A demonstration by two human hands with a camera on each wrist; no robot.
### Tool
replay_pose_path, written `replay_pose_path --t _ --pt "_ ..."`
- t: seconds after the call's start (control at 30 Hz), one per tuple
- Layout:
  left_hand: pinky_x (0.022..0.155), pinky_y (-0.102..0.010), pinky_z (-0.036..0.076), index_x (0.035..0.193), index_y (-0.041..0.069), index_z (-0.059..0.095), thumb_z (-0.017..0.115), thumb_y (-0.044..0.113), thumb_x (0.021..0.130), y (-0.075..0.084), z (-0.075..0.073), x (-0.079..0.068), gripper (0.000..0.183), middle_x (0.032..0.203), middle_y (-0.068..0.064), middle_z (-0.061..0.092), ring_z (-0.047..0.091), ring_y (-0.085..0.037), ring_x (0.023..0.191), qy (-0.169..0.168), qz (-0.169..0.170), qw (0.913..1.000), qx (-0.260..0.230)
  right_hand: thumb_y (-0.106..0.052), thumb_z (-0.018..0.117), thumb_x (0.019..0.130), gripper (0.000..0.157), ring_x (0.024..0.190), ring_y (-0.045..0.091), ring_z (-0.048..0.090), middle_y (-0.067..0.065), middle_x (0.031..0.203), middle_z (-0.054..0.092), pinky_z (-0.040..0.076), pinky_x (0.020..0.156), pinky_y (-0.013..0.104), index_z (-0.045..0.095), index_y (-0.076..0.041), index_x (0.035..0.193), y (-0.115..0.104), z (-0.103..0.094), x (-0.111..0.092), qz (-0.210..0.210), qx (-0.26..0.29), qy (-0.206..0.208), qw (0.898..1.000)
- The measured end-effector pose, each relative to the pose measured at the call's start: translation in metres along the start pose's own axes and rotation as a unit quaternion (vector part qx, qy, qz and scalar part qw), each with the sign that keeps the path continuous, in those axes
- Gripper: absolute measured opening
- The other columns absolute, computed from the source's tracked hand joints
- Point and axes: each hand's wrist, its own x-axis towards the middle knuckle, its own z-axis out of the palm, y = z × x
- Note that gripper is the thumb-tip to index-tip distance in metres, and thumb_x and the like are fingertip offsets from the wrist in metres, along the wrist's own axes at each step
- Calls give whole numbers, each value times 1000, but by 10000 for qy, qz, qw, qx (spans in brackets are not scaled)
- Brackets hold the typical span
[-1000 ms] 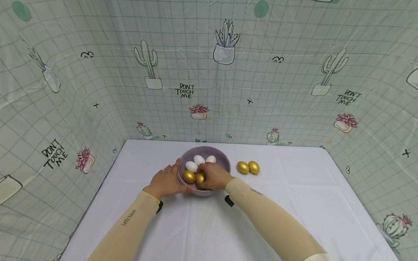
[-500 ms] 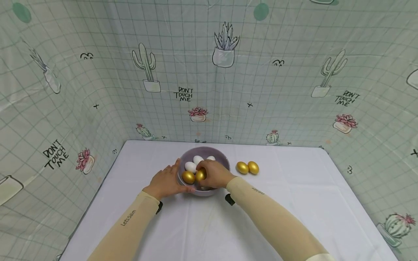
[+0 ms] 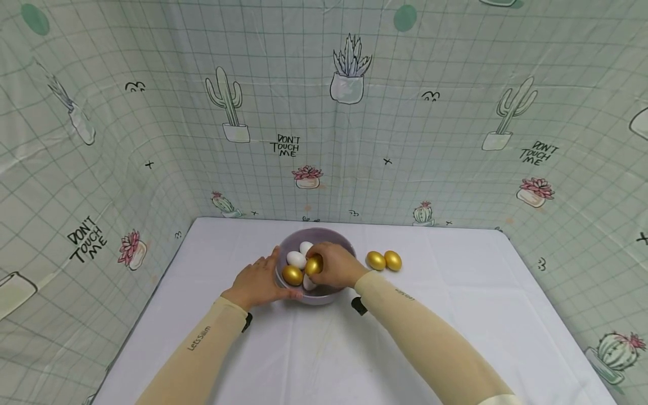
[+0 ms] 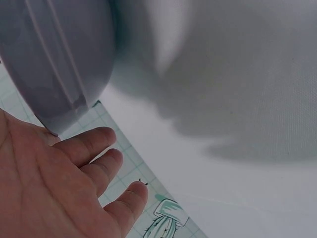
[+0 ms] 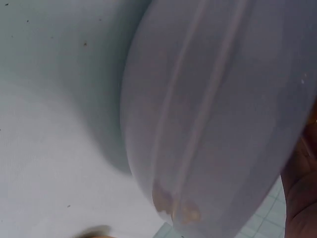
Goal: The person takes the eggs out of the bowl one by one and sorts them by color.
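My right hand [image 3: 334, 264] curls round a gold egg [image 3: 314, 265] in or just above the purple bowl [image 3: 316, 300]; my left [image 3: 259, 283], loosely spread, touches its side. Probably light and slippery, the egg suits a gentle mid-girth pinch.

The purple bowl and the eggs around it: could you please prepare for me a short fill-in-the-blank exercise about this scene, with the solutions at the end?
1. The right hand holds an egg coloured ____.
2. On the table, outside the bowl, lie ____ golden eggs.
3. This pair lies to the person's ____ of the bowl.
4. Inside the bowl, the paler eggs are ____.

Missing words: golden; two; right; white.
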Motion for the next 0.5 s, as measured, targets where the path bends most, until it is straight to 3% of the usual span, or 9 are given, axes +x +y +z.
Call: replay_pose_path --t 0.5 --pt "109 -56 33 158 -2 15 64 85 68 -5 7 -2 134 150 -29 40 37 -45 138 52 35 9999 152 -19 80 78 46 101 16 59 1 114 65 48 91 32 67 -5 120 13 -23 -14 126 275 259 9992"
